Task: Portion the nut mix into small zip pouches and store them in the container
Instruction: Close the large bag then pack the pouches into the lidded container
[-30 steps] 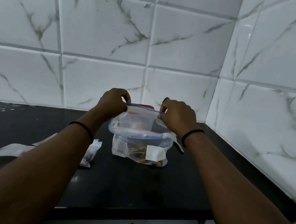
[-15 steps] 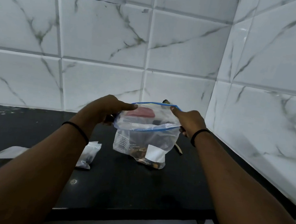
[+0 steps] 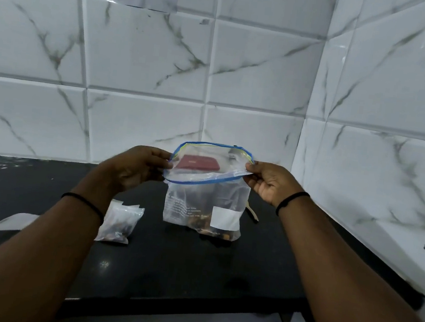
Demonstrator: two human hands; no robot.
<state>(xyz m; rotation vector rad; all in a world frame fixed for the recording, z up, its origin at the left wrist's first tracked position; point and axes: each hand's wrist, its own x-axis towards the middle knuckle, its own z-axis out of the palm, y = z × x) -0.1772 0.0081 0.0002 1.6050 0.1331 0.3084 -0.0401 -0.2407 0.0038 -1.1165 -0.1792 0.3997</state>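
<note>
Pulled wider since a moment ago, the zip bag's (image 3: pixel 203 204) blue mouth gapes; the left hand (image 3: pixel 137 170) and right hand (image 3: pixel 269 184) pinch its opposite edges above the worktop (image 3: pixel 181 267). Nuts sit at its bottom. Opening is done, I judge; next comes scooping nuts toward the small pouch (image 3: pixel 119 222) left of the bag.

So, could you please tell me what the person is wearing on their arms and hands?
Both forearms are bare, with no sleeves in view. The left hand and right hand wear no gloves or visible rings. Each wrist carries a thin black band: left wrist band, right wrist band.
</note>
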